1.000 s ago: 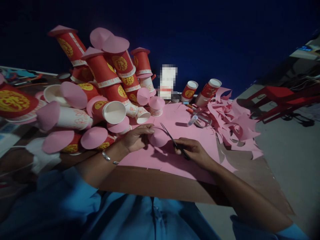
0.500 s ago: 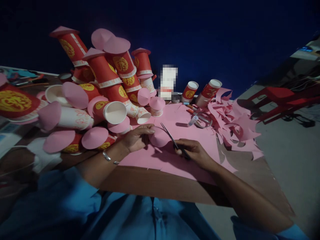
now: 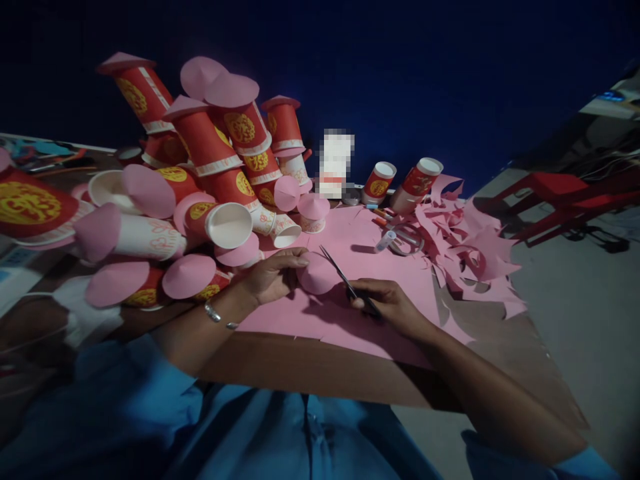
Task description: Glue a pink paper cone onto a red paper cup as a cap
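My left hand (image 3: 279,275) pinches the left edge of a small pink paper cone (image 3: 319,275) between thumb and fingers. A pair of scissors (image 3: 344,275) is gripped in my right hand (image 3: 383,299), its dark handles inside my fingers and its blades pointing up and left. The blades are beside the right edge of the cone; I cannot tell whether they touch it. Both hands are above pink paper sheets (image 3: 400,320) spread over the brown table (image 3: 270,367).
Paper cups with pink cone tops (image 3: 205,137) are piled at the left. Pink paper scraps (image 3: 475,253) heap at the right. Behind stand a red cup (image 3: 379,183), a taller cup stack (image 3: 417,183), a roll of tape (image 3: 407,240) and a glue stick (image 3: 386,241). A red stool (image 3: 555,193) is beyond.
Almost nothing differs. The view has shifted very slightly; both hands keep their hold on the paper cone and the scissors.
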Tool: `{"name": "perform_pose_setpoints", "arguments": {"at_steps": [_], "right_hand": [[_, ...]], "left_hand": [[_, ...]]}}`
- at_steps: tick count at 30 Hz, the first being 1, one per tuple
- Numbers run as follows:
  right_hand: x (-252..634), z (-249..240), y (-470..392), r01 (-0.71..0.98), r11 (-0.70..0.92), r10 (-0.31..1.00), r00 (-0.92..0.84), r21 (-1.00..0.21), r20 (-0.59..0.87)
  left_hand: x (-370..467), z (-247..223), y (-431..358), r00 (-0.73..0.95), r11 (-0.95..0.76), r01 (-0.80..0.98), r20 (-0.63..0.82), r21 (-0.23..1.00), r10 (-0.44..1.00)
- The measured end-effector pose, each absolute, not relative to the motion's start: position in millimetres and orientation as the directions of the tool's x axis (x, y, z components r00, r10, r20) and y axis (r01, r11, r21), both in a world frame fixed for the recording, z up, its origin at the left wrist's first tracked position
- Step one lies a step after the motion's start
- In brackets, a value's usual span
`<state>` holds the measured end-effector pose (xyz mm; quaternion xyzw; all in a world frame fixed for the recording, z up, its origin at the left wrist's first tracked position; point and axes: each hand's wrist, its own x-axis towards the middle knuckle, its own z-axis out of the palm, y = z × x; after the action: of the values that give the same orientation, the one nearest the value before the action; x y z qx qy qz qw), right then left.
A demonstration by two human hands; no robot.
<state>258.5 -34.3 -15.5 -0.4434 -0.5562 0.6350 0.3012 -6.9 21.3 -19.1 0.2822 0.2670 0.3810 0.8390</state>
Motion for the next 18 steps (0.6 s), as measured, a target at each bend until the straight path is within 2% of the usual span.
{"name": "perform_pose_setpoints", "arguments": {"at_steps": [8,12,18], "right_hand": [[255.4,-17.0,-33.8,0.086,-0.191,0.900,-0.382,-0.978,-0.209],[254.4,-15.2,-33.3,0.073,-0.154,0.900,-0.402,-0.985,-0.170],[250.7,-13.9,-34.9,0.063,-0.182,0.880,-0.435,-0.981,-0.191]], "left_hand": [[-8.8,-22.7,22.2,0.535,0.539,-0.501,-0.247,0.677,0.808],[-8.8,-22.6,22.7,0.512,0.529,-0.528,-0.247,0.664,0.822],[-7.0,-20.4,22.6,0.506,0.529,-0.555,-0.244,0.642,0.827]]}}
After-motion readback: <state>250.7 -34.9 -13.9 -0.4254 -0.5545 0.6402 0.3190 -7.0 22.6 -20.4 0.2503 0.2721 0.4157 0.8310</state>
